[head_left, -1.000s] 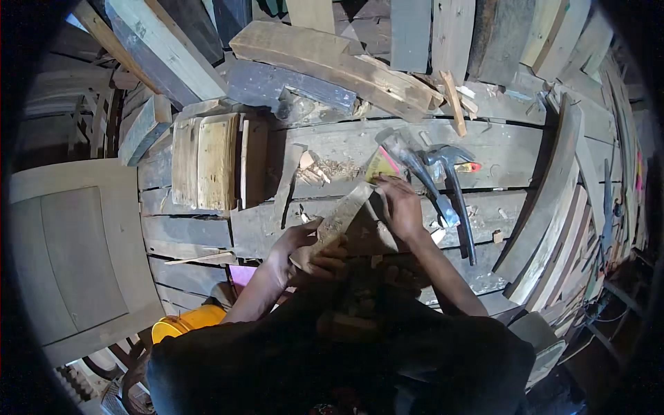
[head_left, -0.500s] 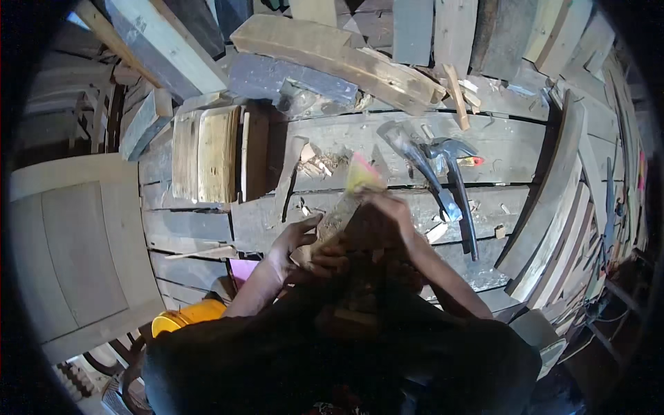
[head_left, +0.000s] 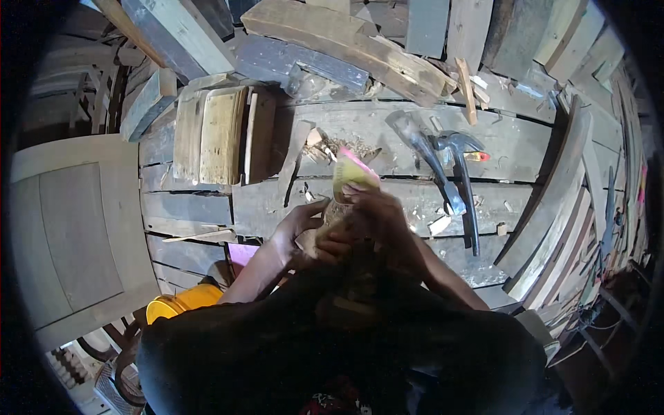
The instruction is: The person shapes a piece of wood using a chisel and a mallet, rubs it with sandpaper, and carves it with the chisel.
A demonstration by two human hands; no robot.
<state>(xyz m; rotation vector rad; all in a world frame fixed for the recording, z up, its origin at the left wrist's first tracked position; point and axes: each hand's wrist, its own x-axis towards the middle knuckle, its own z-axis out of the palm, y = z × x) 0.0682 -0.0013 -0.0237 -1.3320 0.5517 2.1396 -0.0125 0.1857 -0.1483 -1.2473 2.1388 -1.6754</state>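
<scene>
Close to my body, my left hand [head_left: 304, 232] is wrapped round a brownish piece of wood [head_left: 335, 213], steadying it above the bench. Much of that piece is hidden by my fingers and by shadow. My right hand [head_left: 380, 211] pinches a folded yellow sheet with a pink edge, seemingly sandpaper [head_left: 354, 171], at the far end of the wood. The fingers of both hands are closed and nearly meet. Beyond them, wood shavings [head_left: 353, 146] and chips lie on the planks.
A claw hammer [head_left: 465, 187] and a hatchet-like tool [head_left: 422, 152] lie crossed to the right. Wooden blocks [head_left: 214, 135] stand at left, above a yellow container [head_left: 183, 303] and a pink sheet [head_left: 242, 254]. Beams [head_left: 346, 45] line the back; curved boards [head_left: 553, 200] lean at right.
My right hand and the sandpaper have shifted slightly left, with more of the yellow sheet showing. My left hand has moved up a little. The whole view has tilted slightly.
</scene>
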